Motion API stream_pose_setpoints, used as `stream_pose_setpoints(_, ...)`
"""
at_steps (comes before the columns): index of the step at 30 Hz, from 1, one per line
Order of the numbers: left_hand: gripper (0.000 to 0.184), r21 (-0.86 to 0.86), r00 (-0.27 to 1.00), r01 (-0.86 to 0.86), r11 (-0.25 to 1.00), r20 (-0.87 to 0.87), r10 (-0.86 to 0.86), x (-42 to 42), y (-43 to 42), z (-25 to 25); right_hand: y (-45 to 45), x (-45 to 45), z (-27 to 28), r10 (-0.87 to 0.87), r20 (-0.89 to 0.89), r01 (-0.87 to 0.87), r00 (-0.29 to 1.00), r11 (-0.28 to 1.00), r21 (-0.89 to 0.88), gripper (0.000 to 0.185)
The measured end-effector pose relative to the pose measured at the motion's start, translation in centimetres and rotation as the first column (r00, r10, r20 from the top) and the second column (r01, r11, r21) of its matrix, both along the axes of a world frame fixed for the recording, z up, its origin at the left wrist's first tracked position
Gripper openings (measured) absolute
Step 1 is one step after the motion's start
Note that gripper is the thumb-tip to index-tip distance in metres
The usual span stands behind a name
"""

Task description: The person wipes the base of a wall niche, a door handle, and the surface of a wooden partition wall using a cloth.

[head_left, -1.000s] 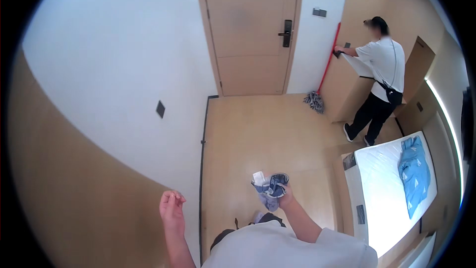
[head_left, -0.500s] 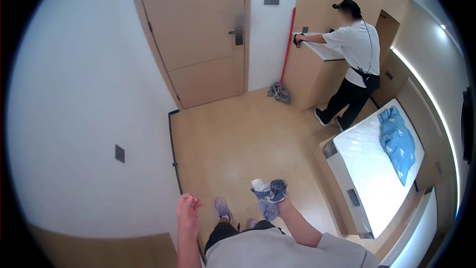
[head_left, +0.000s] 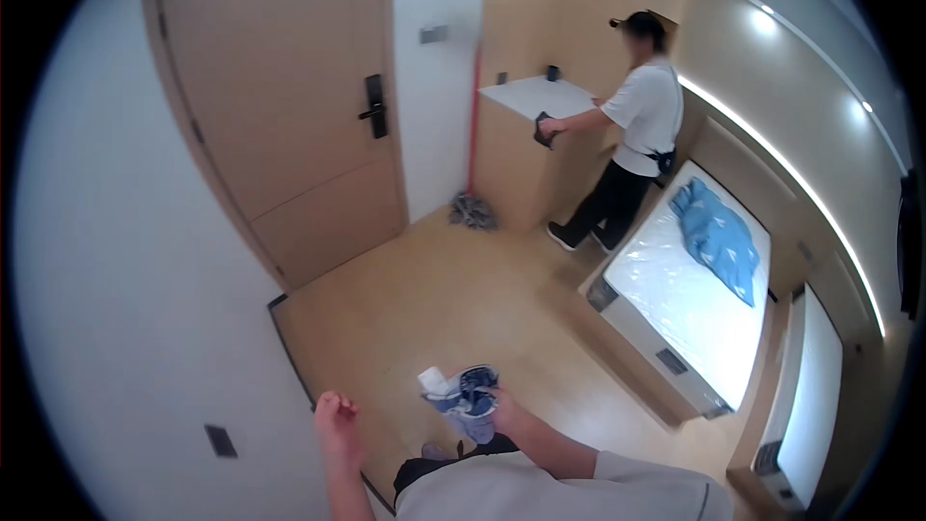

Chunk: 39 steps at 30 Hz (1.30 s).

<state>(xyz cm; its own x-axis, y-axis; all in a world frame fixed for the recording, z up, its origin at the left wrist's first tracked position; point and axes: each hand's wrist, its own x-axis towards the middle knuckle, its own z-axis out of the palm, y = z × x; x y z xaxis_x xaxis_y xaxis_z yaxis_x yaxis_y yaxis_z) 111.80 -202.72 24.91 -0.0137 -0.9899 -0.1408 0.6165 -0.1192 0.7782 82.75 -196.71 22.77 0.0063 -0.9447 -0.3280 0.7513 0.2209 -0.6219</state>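
Observation:
My right hand (head_left: 504,412) grips a crumpled blue-and-grey cloth (head_left: 463,403) in front of my body. A small white piece (head_left: 433,381) sticks out at the cloth's left edge; what it is I cannot make out. Folds of the cloth hide part of my grip. My left hand (head_left: 338,415) is raised near the wall on the left, fingers curled in, with nothing visible in them.
Another person (head_left: 644,121) stands at a white-topped cabinet (head_left: 540,96), holding a dark cloth (head_left: 545,130). A red-handled mop (head_left: 473,210) leans beside the door (head_left: 289,106). To the right are a mattress (head_left: 666,328) and a blue bedding bundle (head_left: 719,241).
My view has turned to the right. The cloth stays in my right hand, and my left hand keeps its curl. The other person's dark cloth has moved from the cabinet top to its front edge.

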Motion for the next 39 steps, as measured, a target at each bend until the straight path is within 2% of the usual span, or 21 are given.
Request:
stream_pose_setpoints(3, 0.014, -0.020, 0.998, 0.043, 0.999, -0.040, -0.044, -0.9, -2.5, 1.1, -0.2, 0.2, 1.8, 0.023, -0.227, -0.049, 0.974, 0.993, -0.107, 0.039)
stream_pose_setpoints(5, 0.017, -0.009, 0.996, 0.080, 0.997, -0.040, -0.080, -1.7, -4.9, 0.3, -2.1, -1.2, -0.8, -0.033, -0.214, -0.023, 0.976, 0.966, -0.258, 0.043)
stream_pose_setpoints(7, 0.021, 0.029, 0.993, 0.113, 0.993, -0.022, -0.112, -3.9, -6.8, 0.4, -4.2, -4.2, 2.1, -0.053, -0.069, 0.031, 0.996, 0.958, -0.283, 0.051)
stream_pose_setpoints(9, 0.025, 0.074, 0.991, 0.131, 0.989, 0.004, -0.132, -6.6, -8.4, 0.7, -5.8, -7.8, 5.2, -0.103, 0.024, 0.103, 0.994, 0.899, -0.425, 0.062)
stream_pose_setpoints(11, 0.031, 0.072, 0.973, 0.230, 0.970, 0.006, -0.231, -8.4, -10.2, 0.0, -6.9, -12.3, 6.2, -0.218, 0.059, 0.219, 0.974, 0.848, -0.483, 0.074)
stream_pose_setpoints(12, 0.036, 0.077, 0.961, 0.276, 0.958, 0.008, -0.277, -9.4, -10.8, -0.3, -7.3, -14.5, 6.3, -0.301, 0.076, 0.304, 0.951, 0.858, -0.414, 0.080)
stream_pose_setpoints(15, 0.046, 0.014, 0.933, 0.333, 0.943, 0.141, -0.332, -12.4, -13.3, 0.4, -9.6, -18.8, 10.3, -0.366, -0.062, 0.236, 0.928, 0.710, -0.664, 0.099)
stream_pose_setpoints(17, 0.050, 0.053, 0.930, 0.344, 0.938, 0.117, -0.348, -14.2, -15.1, 0.5, -11.1, -20.5, 13.7, -0.336, -0.082, 0.164, 0.938, 0.641, -0.750, 0.104)
stream_pose_setpoints(20, 0.053, 0.105, 0.937, 0.328, 0.939, 0.088, -0.338, -17.7, -17.6, 2.5, -13.9, -22.2, 14.7, -0.373, -0.183, 0.146, 0.910, 0.700, -0.699, 0.104)
stream_pose_setpoints(22, 0.053, 0.124, 0.938, 0.327, 0.937, 0.078, -0.337, -20.0, -19.2, 3.6, -16.2, -22.2, 13.6, -0.224, -0.062, 0.119, 0.973, 0.708, -0.696, 0.101)
stream_pose_setpoints(24, 0.054, 0.114, 0.935, 0.338, 0.934, 0.073, -0.347, -22.2, -21.0, 3.8, -19.2, -21.0, 11.3, -0.383, -0.195, 0.218, 0.903, 0.800, -0.559, 0.116)
stream_pose_setpoints(27, 0.053, 0.128, 0.911, 0.411, 0.903, -0.008, -0.413, -24.9, -23.8, 3.5, -21.0, -23.3, 10.2, -0.447, -0.254, 0.153, 0.858, 0.694, -0.704, 0.098)
stream_pose_setpoints(28, 0.053, 0.149, 0.912, 0.406, 0.901, 0.001, -0.411, -25.6, -24.6, 3.7, -21.0, -26.0, 8.4, -0.300, -0.066, 0.157, 0.952, 0.660, -0.735, 0.089)
stream_pose_setpoints(29, 0.053, 0.173, 0.912, 0.402, 0.899, 0.009, -0.410, -26.2, -25.2, 4.0, -21.0, -28.6, 6.7, -0.121, 0.115, 0.166, 0.986, 0.639, -0.751, 0.081)
stream_pose_setpoints(32, 0.055, 0.233, 0.879, 0.442, 0.866, 0.081, -0.470, -27.4, -27.8, 2.7, -19.5, -35.1, 8.3, -0.248, 0.170, 0.288, 0.954, 0.595, -0.750, 0.071)
stream_pose_setpoints(33, 0.056, 0.247, 0.861, 0.461, 0.853, 0.111, -0.497, -27.7, -28.9, 2.1, -19.2, -35.6, 7.7, -0.345, 0.176, 0.361, 0.922, 0.601, -0.714, 0.068)
stream_pose_setpoints(34, 0.055, 0.254, 0.847, 0.483, 0.838, 0.106, -0.520, -27.8, -30.2, 1.5, -18.7, -34.7, 5.7, -0.510, 0.163, 0.495, 0.845, 0.630, -0.598, 0.072)
stream_pose_setpoints(36, 0.053, 0.254, 0.824, 0.527, 0.811, 0.083, -0.561, -28.5, -32.9, 1.0, -19.6, -32.8, 5.0, -0.655, 0.140, 0.625, 0.743, 0.605, -0.493, 0.077)
stream_pose_setpoints(38, 0.051, 0.219, 0.790, 0.571, 0.791, 0.115, -0.602, -29.2, -35.1, 1.5, -22.1, -30.3, 6.7, -0.648, 0.175, 0.626, 0.741, 0.573, -0.530, 0.082)
stream_pose_setpoints(39, 0.050, 0.210, 0.771, 0.592, 0.778, 0.135, -0.623, -29.3, -36.0, 1.8, -23.5, -29.6, 7.3, -0.596, 0.140, 0.547, 0.791, 0.586, -0.597, 0.084)
